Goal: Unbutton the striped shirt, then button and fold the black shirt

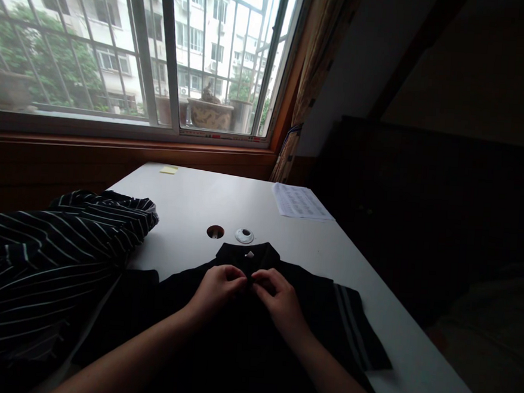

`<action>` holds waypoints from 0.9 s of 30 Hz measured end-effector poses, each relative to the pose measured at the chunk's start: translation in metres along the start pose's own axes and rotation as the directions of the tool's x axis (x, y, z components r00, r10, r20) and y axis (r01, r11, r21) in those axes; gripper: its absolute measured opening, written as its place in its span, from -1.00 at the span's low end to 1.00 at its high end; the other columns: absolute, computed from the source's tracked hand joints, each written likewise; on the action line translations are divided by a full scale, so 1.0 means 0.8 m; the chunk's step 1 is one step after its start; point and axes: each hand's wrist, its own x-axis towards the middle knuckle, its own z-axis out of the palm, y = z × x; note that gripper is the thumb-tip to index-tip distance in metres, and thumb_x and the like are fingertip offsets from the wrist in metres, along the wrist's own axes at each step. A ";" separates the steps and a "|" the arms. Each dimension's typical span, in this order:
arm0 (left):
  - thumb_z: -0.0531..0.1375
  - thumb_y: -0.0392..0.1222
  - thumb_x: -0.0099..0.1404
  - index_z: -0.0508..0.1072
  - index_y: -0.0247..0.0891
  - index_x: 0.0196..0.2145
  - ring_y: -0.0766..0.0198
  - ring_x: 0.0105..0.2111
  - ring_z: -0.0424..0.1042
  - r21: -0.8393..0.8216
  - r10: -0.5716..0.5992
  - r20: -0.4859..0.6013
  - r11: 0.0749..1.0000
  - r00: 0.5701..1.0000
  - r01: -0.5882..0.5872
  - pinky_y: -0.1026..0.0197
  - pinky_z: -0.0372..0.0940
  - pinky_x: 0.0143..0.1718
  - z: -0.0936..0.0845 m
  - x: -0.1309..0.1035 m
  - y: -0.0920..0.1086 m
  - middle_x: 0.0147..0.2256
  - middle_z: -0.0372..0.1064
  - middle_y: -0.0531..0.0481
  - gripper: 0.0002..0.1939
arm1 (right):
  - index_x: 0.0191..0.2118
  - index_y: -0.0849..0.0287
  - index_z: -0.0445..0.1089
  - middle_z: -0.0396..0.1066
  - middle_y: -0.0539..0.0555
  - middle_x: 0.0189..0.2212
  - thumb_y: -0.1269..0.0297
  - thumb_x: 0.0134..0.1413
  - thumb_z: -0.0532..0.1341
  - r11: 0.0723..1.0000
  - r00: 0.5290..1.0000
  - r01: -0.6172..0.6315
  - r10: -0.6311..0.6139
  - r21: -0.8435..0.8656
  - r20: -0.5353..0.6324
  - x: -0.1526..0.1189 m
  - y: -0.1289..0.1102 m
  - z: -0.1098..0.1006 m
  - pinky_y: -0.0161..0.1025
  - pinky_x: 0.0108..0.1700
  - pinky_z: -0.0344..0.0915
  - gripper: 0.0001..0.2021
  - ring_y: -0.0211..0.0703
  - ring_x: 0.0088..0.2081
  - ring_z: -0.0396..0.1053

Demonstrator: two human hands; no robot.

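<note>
A black short-sleeved collared shirt (243, 339) lies spread on the white table (199, 195), its collar toward the window. Grey stripes band the right-hand sleeve, and a small white label shows inside the collar. My left hand (220, 286) pinches the shirt's front just below the collar. Close beside it, my right hand (279, 295) pinches the opposite side of the same opening, thumb and forefinger together. The fingertips of both hands almost meet. Any button between them is too dark and small to make out.
Black cloth with white stripes (61, 242) is heaped at the left. Behind the collar are a round cable hole (215, 232) and its white cover (243, 236). Printed sheets (301, 201) lie at the far right corner, a yellow note (169, 169) at the far left. A barred window stands behind.
</note>
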 end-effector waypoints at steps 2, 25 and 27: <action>0.26 -0.06 0.16 0.57 -0.35 -0.28 0.20 -0.43 0.49 0.008 0.000 0.003 1.000 1.000 0.000 0.25 0.35 -0.43 0.000 -0.001 0.001 -0.39 0.53 -0.10 -0.71 | -0.24 0.08 0.51 0.49 0.01 -0.30 0.31 0.09 0.27 1.000 1.000 -0.003 0.002 -0.010 -0.009 0.001 0.000 0.001 -0.20 -0.16 0.42 -0.90 -0.09 -0.22 0.48; 0.26 -0.06 0.16 0.58 -0.32 -0.29 0.19 -0.44 0.48 0.037 0.022 -0.028 0.999 0.999 -0.021 0.25 0.31 -0.43 0.003 0.000 -0.001 -0.40 0.53 -0.09 -0.73 | 0.08 0.10 0.37 0.54 0.04 -0.31 0.28 0.02 0.32 0.964 0.979 -0.177 0.192 0.200 -0.061 -0.003 0.010 0.011 -0.14 -0.14 0.45 -0.55 -0.03 -0.23 0.53; 0.25 -0.07 0.17 0.58 -0.32 -0.29 0.20 -0.44 0.47 0.043 0.031 -0.024 0.999 0.999 -0.030 0.25 0.31 -0.43 0.002 -0.001 0.001 -0.40 0.53 -0.09 -0.74 | 0.06 0.10 0.39 0.53 0.04 -0.30 0.29 0.05 0.29 0.967 0.982 -0.165 0.180 0.195 -0.063 -0.003 0.009 0.010 -0.15 -0.14 0.44 -0.59 -0.04 -0.23 0.53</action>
